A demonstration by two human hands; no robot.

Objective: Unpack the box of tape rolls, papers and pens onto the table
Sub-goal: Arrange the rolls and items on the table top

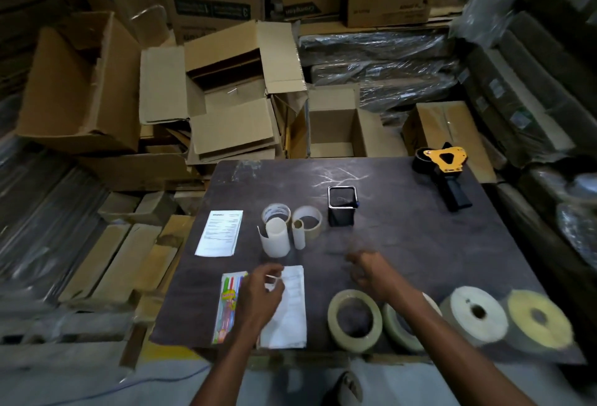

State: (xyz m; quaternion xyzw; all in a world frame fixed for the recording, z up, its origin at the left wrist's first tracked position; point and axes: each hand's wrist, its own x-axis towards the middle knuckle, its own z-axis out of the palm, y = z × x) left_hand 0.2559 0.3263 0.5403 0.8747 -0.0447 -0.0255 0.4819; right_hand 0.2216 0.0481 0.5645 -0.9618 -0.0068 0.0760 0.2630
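Nearest the camera, the two forearms reach up from the bottom edge over the near side of the dark table (420, 244). The left hand (261, 289) hovers over the folded white paper (290, 312), fingers curled and pinching what looks like a thin white strip or the paper's upper edge (blur makes it hard to say which). This paper lies with its long axis running near to far, directly under that hand, and the pen pack (227, 305) lies just beside it on the left, parallel to it. The right hand (371, 271) is loosely closed above bare table and appears to hold nothing, though its fingers are smeared by motion. Just near of it sit two tape rolls, one beige (353, 320) and one partly covered by the right forearm (397, 328), with two bigger rolls, white (475, 313) and yellow (538, 320), further right. Farther off stand a printed sheet (221, 232), a cluster of small tape rolls and curled tubes (290, 228), a black mesh pen holder (341, 206) and a tape dispenser (444, 168) at the far right corner. The box being unpacked cannot be singled out: several open cartons (232, 88) sit beyond the table, so I judge most contents are already out.
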